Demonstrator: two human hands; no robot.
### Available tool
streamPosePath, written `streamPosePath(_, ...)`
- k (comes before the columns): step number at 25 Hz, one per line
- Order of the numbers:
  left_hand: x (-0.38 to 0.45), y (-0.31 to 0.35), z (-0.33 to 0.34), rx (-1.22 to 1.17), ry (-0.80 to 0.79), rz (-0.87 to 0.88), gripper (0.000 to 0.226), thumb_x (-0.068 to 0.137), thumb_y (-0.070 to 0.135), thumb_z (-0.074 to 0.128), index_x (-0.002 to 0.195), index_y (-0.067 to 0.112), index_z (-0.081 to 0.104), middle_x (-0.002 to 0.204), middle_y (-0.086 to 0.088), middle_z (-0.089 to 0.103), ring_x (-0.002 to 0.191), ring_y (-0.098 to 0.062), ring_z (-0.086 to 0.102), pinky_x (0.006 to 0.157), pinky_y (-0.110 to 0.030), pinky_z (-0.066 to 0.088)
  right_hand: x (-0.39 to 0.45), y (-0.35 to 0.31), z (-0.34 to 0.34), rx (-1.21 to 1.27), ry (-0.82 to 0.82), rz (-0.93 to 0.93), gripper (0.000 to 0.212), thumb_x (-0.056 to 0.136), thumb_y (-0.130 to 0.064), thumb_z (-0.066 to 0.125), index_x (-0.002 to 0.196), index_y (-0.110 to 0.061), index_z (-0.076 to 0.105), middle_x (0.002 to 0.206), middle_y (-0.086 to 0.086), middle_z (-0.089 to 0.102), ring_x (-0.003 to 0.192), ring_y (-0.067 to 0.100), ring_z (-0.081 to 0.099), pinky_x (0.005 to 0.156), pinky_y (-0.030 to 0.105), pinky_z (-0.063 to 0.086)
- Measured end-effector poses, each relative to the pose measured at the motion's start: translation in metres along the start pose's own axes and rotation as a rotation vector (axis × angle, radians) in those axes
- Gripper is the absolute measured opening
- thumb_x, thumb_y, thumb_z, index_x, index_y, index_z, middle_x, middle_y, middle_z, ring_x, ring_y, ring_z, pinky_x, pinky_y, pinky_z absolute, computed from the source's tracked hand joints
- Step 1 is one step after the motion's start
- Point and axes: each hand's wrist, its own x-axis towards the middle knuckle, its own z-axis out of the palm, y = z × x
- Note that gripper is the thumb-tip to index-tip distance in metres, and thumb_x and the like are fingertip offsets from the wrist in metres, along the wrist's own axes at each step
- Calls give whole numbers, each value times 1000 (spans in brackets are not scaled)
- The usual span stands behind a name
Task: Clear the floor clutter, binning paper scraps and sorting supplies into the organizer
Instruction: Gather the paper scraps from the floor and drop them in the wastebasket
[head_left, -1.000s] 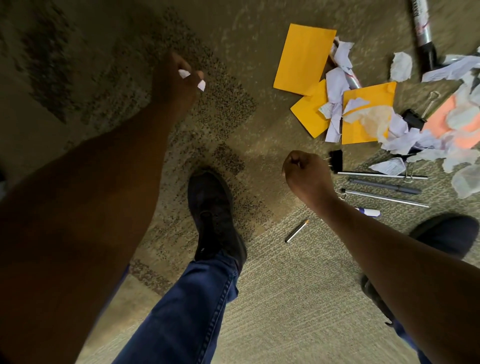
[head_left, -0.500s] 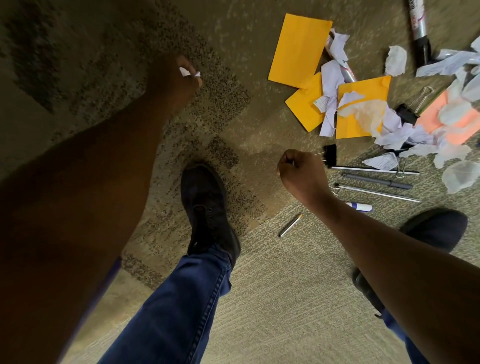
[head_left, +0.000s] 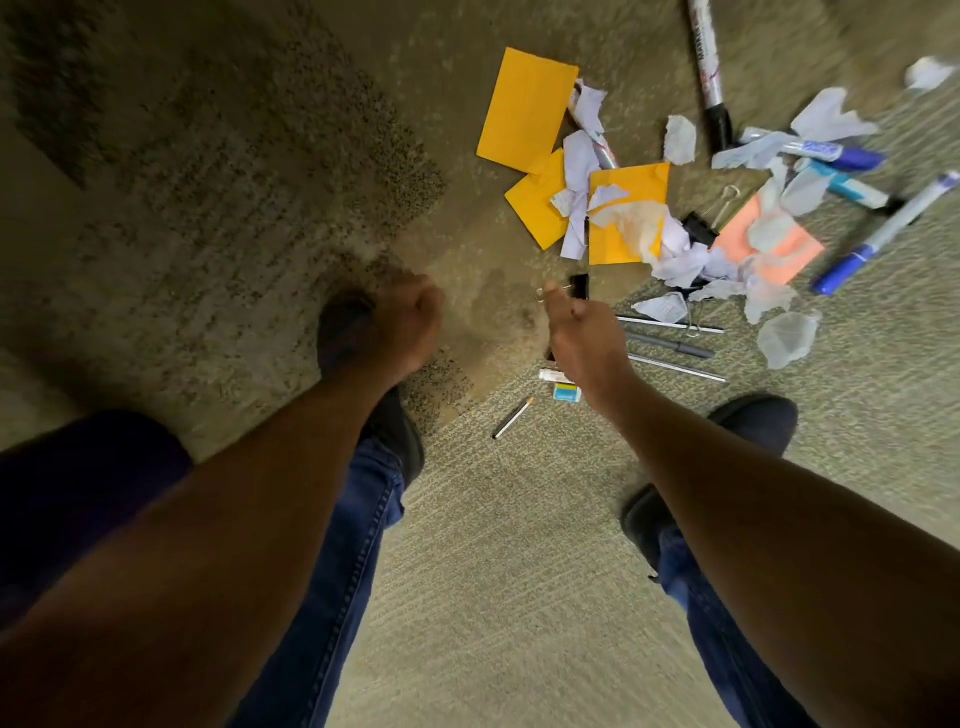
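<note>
Crumpled white paper scraps (head_left: 680, 139) lie on the carpet among yellow sheets (head_left: 527, 109) and an orange note (head_left: 779, 249). Markers (head_left: 707, 67), blue-capped markers (head_left: 878, 236) and thin pens (head_left: 670, 345) are scattered at the right. My left hand (head_left: 402, 327) is a closed fist above my left shoe; the scraps it held are hidden inside it. My right hand (head_left: 576, 332) hovers left of the pens, its fingertips pinching the wire handle of a black binder clip (head_left: 579, 287).
A short pencil-like stick (head_left: 511, 418) and a small blue eraser (head_left: 565, 392) lie just below my right hand. Another black binder clip (head_left: 698, 228) sits in the paper pile. My right shoe (head_left: 753, 421) stands beside the pens. No bin or organizer is in view.
My left hand has pulled back from the far left to the middle, and its white scraps no longer show. My right hand has shifted right, over the binder clip.
</note>
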Motion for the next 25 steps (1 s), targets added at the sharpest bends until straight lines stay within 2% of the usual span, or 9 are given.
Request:
streamPosePath(3,-56,20,20,-179,-57,-48,28,97,22,36,71,21,46,81,-9,50,78,-19,46,70,-33,39,-37,11,-43,40,-36,4,68,94,-57,45,46,-9,55,41,1,52,41,13,52,49,23,38)
streamPosePath(6,-117,49,35,-429,-24,-101,34,94,14,39,61,16,46,59,-7,44,55,-19,40,57,-33,36,-78,13,-94,-154,15,-110,73,96,-59,36,65,2,61,45,1,47,46,19,49,52,26,38)
streamPosePath(8,-166,75,40,-530,-3,-122,39,92,11,40,53,16,39,49,1,37,45,-16,33,49,-27,29,-109,6,-129,-250,-1,-77,72,88,-70,30,70,-7,59,59,10,57,61,28,55,63,32,44)
streamPosePath(10,-206,93,42,-602,-12,-156,40,91,14,42,52,18,38,46,6,34,41,-14,32,42,-22,27,-136,-4,-154,-360,-27,-53,68,83,-74,27,65,-14,54,75,17,65,75,34,61,72,36,48)
streamPosePath(13,-247,95,31,-809,-60,-234,48,96,25,42,48,22,39,46,5,32,37,-10,27,41,-19,24,-176,-21,-162,-349,1,-113,68,96,-58,31,50,-12,50,61,8,60,67,32,57,66,37,43)
streamPosePath(17,-268,57,5,-944,26,-253,58,99,35,40,42,24,40,40,8,30,32,-10,25,45,-18,24,-212,-47,-118,-323,120,-273,62,101,-35,42,53,1,57,62,23,59,63,34,56,62,35,36)
streamPosePath(19,-273,19,-16,-905,127,-227,54,99,38,40,47,23,36,41,7,31,32,-11,26,47,-19,25,-231,-59,-70,-356,164,-378,61,101,-30,42,56,7,59,65,30,61,65,40,60,63,39,41)
streamPosePath(21,-285,-30,-42,-820,260,-209,53,100,38,38,51,20,35,44,4,34,37,-15,30,49,-23,29,-258,-74,-12,-352,169,-465,59,100,-26,45,53,7,56,63,33,59,62,42,58,58,37,32)
streamPosePath(25,-316,-126,-96,-757,475,-253,52,102,31,36,53,16,36,56,-29,45,51,-42,46,57,-32,35,-318,-110,96,-428,39,-702,61,100,-23,46,46,4,51,50,26,55,48,37,52,54,31,18)
